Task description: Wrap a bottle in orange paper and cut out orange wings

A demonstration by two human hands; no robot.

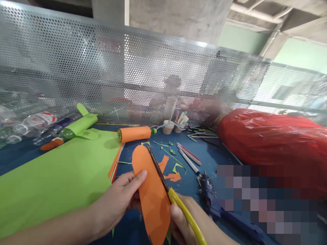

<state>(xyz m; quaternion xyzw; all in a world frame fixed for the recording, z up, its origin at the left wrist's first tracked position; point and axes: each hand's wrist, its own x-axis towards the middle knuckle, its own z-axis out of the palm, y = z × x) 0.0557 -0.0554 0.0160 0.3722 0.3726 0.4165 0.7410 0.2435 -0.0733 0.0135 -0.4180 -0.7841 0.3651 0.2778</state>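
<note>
My left hand [127,190] pinches the left edge of a long orange paper piece [153,200] with a rounded upper end, thumb on top. In my right hand [187,214] is a pair of scissors [178,200] with yellow handles, its dark blades lying along the paper's right edge. How far the blades are parted I cannot tell. Orange paper scraps [173,176] and thin green cuttings lie just beyond, on the blue table [189,183]. Behind the paper rests a bottle wrapped in orange paper [135,134], lying on its side with a green cap.
Green paper sheets [63,180] spread at left, near a green paper-covered bottle with fins [80,126]. Several plastic bottles [38,120] lie far left. At right are a blue glue gun [211,197], pens [189,161] and a red plastic bag [276,139]. Cups [168,127] stand by the perforated metal screen [153,75].
</note>
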